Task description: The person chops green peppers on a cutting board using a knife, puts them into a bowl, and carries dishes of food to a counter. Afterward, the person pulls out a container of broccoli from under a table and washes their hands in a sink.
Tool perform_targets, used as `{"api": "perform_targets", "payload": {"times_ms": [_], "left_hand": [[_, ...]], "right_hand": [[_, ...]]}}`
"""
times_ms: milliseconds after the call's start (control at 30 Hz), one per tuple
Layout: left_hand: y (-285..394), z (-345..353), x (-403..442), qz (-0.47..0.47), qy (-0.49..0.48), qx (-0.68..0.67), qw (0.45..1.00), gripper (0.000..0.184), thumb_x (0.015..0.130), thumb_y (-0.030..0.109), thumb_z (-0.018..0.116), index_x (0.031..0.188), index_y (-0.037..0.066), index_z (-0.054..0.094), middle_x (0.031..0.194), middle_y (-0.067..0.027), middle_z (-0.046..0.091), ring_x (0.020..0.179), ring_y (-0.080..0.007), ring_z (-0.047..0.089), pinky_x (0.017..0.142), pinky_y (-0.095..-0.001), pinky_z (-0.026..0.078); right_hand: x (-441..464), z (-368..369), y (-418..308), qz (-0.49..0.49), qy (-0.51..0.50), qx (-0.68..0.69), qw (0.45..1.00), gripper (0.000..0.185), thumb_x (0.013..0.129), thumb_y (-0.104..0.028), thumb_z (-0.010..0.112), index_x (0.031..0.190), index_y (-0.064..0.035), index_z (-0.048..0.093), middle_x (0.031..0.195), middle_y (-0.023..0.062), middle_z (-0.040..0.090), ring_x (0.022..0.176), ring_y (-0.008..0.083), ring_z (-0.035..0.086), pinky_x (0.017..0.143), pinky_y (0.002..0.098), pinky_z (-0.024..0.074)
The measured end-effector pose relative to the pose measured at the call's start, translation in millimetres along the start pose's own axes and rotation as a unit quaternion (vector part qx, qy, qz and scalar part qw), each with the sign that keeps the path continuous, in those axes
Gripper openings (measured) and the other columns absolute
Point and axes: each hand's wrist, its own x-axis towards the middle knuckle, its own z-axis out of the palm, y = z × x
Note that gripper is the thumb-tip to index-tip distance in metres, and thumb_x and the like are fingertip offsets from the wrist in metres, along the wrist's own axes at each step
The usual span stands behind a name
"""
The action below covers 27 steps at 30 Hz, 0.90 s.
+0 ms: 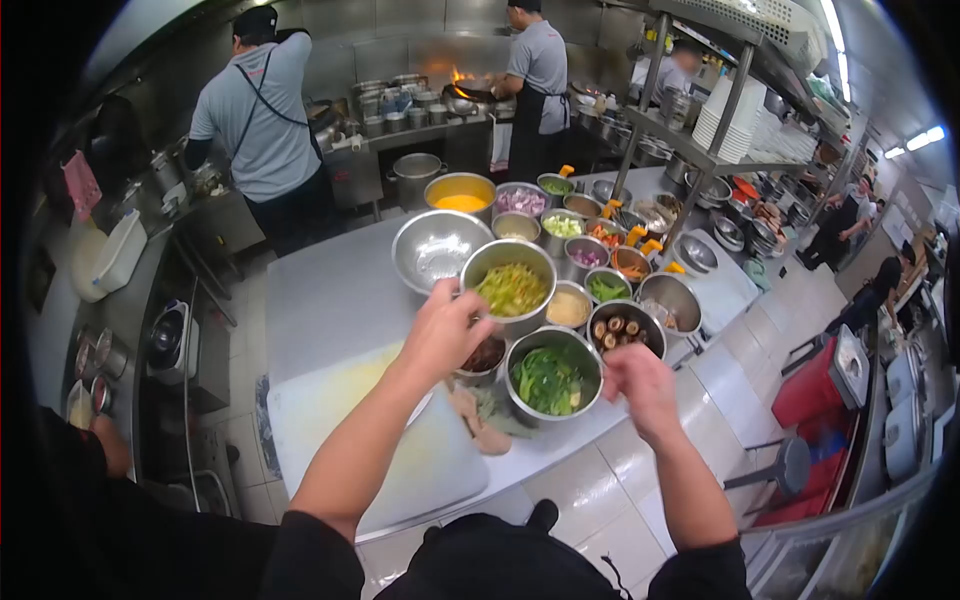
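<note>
My left hand (pixel 450 328) is at the left side of a metal pot (pixel 520 322) of chopped yellow-green vegetables (pixel 510 289), its fingers curled against the rim. By the right rim of another metal pot (pixel 516 398), full of leafy greens (pixel 550 380), is my right hand (pixel 640 388). Its fingers are bent and slightly blurred, and I cannot tell whether they touch that rim. Between the hands stand a pot of mushrooms (pixel 618 332) and one of pale minced food (pixel 568 306). Dark food (pixel 485 356) shows in a pot partly hidden below my left hand.
A white cutting board (pixel 430 475) lies front left on the table. Behind stand an empty steel bowl (pixel 420 250), a yellow-filled pot (pixel 460 200) and several ingredient containers. Shelf posts (pixel 735 100) rise at right. Two people (pixel 265 130) work at the stoves; flames (pixel 458 82) show.
</note>
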Motion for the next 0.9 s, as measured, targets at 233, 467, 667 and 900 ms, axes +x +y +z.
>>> {"api": "perform_targets", "payload": {"times_ms": [233, 467, 667, 900], "left_hand": [[-30.8, 158.7, 159.9, -0.047, 0.001, 0.120, 0.992, 0.029, 0.077, 0.027, 0.076, 0.088, 0.001, 0.071, 0.098, -0.0258, 0.062, 0.102, -0.0386, 0.057, 0.088, -0.0444, 0.048], [-66.9, 224.8, 172.9, -0.119, -0.126, 0.193, 0.966, 0.032, 0.076, 0.029, 0.076, 0.095, 0.003, 0.072, 0.102, -0.0235, 0.065, 0.103, -0.0383, 0.059, 0.090, -0.0448, 0.048], [-16.8, 190.4, 193.9, -0.158, -0.243, 0.271, 0.918, 0.054, 0.080, 0.030, 0.070, 0.129, 0.010, 0.059, 0.120, -0.0203, 0.064, 0.111, -0.0352, 0.061, 0.096, -0.0437, 0.048], [119.5, 196.8, 252.4, -0.021, -0.390, 0.124, 0.912, 0.053, 0.087, 0.040, 0.066, 0.130, 0.011, 0.059, 0.115, -0.0170, 0.067, 0.105, -0.0319, 0.065, 0.091, -0.0393, 0.050]], "right_hand": [[-78.7, -248.6, 91.6, 0.176, 0.235, 0.174, 0.940, 0.029, 0.100, -0.027, 0.049, 0.097, -0.0001, 0.059, 0.073, 0.0062, 0.059, 0.054, 0.0145, 0.054, 0.049, 0.0279, 0.0442], [-191.8, -425.2, 112.1, 0.222, 0.432, 0.132, 0.864, 0.024, 0.101, -0.023, 0.047, 0.103, -0.0013, 0.057, 0.074, 0.0054, 0.060, 0.054, 0.0140, 0.057, 0.048, 0.0279, 0.0490], [-104.2, -486.0, 92.2, 0.201, 0.372, 0.081, 0.902, 0.021, 0.103, -0.020, 0.044, 0.109, -0.0026, 0.054, 0.078, 0.0077, 0.062, 0.057, 0.0150, 0.061, 0.051, 0.0278, 0.0530], [15.5, -526.5, 120.0, 0.205, 0.319, 0.088, 0.921, 0.016, 0.101, -0.019, 0.051, 0.106, -0.0046, 0.051, 0.082, 0.0110, 0.064, 0.065, 0.0185, 0.064, 0.057, 0.0285, 0.0543]]}}
